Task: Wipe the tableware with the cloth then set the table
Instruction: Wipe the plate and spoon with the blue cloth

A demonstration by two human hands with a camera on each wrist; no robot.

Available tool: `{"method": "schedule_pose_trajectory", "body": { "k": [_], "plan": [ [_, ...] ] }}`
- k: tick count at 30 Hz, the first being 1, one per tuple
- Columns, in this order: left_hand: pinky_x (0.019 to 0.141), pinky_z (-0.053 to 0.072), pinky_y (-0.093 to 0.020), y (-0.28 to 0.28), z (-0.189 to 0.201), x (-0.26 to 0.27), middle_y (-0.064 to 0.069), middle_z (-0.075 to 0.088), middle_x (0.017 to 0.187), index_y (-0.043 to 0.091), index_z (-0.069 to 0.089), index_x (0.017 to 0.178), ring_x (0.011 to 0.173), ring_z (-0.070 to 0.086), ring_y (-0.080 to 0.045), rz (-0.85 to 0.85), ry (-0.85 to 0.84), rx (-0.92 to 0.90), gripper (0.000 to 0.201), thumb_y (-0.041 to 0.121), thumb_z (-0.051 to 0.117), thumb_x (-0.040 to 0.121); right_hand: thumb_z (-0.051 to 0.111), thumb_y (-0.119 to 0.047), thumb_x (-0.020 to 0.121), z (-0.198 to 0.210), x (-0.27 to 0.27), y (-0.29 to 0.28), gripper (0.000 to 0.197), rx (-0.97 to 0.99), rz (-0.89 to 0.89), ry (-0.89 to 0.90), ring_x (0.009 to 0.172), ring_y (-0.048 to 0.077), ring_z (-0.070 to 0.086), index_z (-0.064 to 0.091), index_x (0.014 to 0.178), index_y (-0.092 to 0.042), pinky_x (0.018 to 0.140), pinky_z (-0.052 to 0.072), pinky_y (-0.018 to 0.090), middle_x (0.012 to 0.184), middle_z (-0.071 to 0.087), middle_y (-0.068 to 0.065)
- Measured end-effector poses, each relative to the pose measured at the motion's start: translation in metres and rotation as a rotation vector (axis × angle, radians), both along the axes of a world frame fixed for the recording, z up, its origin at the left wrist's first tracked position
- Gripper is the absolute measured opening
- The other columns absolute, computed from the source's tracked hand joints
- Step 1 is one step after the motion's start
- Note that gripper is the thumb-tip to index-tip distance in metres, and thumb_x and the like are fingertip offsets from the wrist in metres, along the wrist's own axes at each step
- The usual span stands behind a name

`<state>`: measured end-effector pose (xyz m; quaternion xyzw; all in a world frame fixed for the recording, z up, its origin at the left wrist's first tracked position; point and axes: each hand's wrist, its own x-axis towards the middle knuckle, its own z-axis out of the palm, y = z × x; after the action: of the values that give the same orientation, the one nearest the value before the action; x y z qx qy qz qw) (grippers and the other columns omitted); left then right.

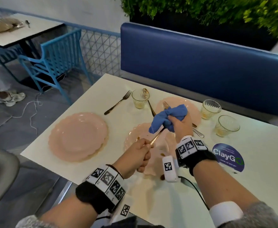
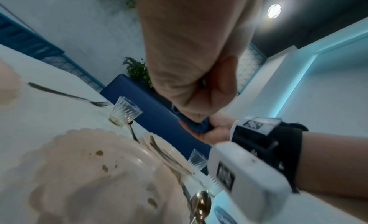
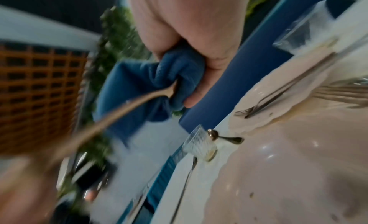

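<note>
Above a stained pink plate [image 1: 158, 160], my left hand [image 1: 140, 153] grips the handle of a gold utensil [image 1: 156, 139]. My right hand [image 1: 180, 125] squeezes a bunched blue cloth [image 1: 168, 116] around the utensil's other end, whose head is hidden inside. In the right wrist view the utensil's neck [image 3: 157, 95] runs into the cloth [image 3: 151, 76] under my fingers [image 3: 207, 57]. The left wrist view shows my left fist [image 2: 191, 79] over the cloth [image 2: 200, 126] and the stained plate [image 2: 89, 172].
A clean pink plate [image 1: 78, 136] lies at the left and a third plate [image 1: 193, 111] with a fork [image 1: 166, 105] on it farther back. Three glasses [image 1: 140, 98] [image 1: 210, 109] [image 1: 228, 125], a loose fork [image 1: 118, 102] and a round sticker [image 1: 228, 157] are also on the table. A blue bench [image 1: 192, 63] stands behind.
</note>
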<state>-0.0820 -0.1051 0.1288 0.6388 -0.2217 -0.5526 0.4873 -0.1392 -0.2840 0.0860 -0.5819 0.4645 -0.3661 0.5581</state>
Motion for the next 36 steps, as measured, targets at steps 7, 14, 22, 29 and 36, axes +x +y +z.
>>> {"method": "schedule_pose_trajectory", "body": {
  "k": [7, 14, 22, 29, 36],
  "plan": [
    [0.037, 0.017, -0.009, 0.002, -0.004, 0.01, 0.003, 0.026, 0.05, 0.013, 0.043, 0.086, 0.033, 0.018, -0.004, 0.001, -0.042, 0.014, 0.023, 0.015, 0.027, 0.102, 0.063, -0.028, 0.083, -0.01, 0.004, 0.029, 0.029, 0.174, -0.098, -0.067, 0.077, 0.026, 0.06, 0.056, 0.104, -0.009, 0.064, 0.05, 0.033, 0.091, 0.062, 0.015],
    [0.038, 0.018, -0.011, 0.011, -0.001, 0.017, 0.002, 0.027, 0.052, 0.015, 0.04, 0.083, 0.035, 0.019, -0.005, -0.061, -0.109, -0.049, 0.024, 0.018, 0.026, 0.102, 0.06, -0.032, 0.088, 0.012, 0.008, 0.031, 0.03, -0.05, -0.235, -0.022, 0.097, 0.035, 0.063, 0.055, 0.106, -0.008, 0.086, 0.052, 0.051, 0.105, 0.063, 0.022],
    [0.036, 0.02, -0.016, 0.008, -0.019, 0.021, 0.002, 0.025, 0.056, 0.014, 0.036, 0.083, 0.036, 0.022, -0.004, 0.093, -0.041, -0.047, 0.02, 0.014, 0.029, 0.101, 0.071, -0.045, 0.072, -0.018, 0.026, 0.076, 0.027, 0.369, 0.097, -0.039, 0.093, 0.026, 0.066, 0.063, 0.09, -0.027, 0.09, 0.052, 0.046, 0.102, 0.069, 0.009],
    [0.053, 0.042, -0.024, 0.01, -0.024, 0.027, -0.001, 0.051, 0.061, 0.012, 0.051, 0.087, 0.057, 0.048, -0.013, 0.149, 0.152, -0.05, 0.008, 0.009, 0.047, 0.093, 0.066, -0.018, 0.085, -0.002, 0.001, 0.086, 0.038, 0.198, 0.356, -0.044, 0.112, 0.019, 0.059, 0.054, 0.121, -0.019, 0.098, 0.047, 0.036, 0.119, 0.063, 0.005],
    [0.078, 0.052, -0.026, -0.007, -0.008, 0.059, 0.001, 0.069, 0.084, 0.012, 0.065, 0.087, 0.084, 0.063, -0.014, 0.235, 0.255, -0.121, 0.027, 0.018, 0.041, 0.098, 0.069, -0.012, 0.083, 0.01, -0.017, 0.085, 0.031, 0.142, 0.631, 0.067, 0.107, 0.019, 0.062, 0.059, 0.111, -0.021, 0.096, 0.048, 0.033, 0.111, 0.066, 0.006]
  ]
}}
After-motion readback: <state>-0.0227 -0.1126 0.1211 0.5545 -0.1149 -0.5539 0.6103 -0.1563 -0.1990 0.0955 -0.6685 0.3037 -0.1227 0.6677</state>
